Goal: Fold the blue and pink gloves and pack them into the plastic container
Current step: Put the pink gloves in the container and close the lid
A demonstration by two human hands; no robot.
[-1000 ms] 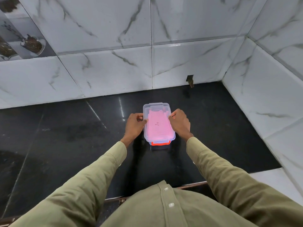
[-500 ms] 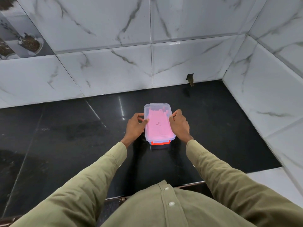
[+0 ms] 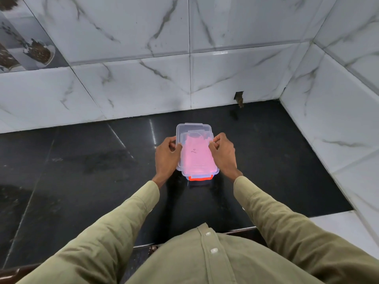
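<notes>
Around lid (image 3: pixel 192 128), each curled hand (image 3: pixel 166 155).

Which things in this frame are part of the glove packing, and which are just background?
Part of the job:
plastic container
clear lid, held at its sides by the left hand and right hand
pink glove, seen through the lid

Background:
black counter
marble wall tiles

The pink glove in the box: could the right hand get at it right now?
Probably not: the clear lid covers the pink glove, and the right hand grips the lid's edge.
</notes>
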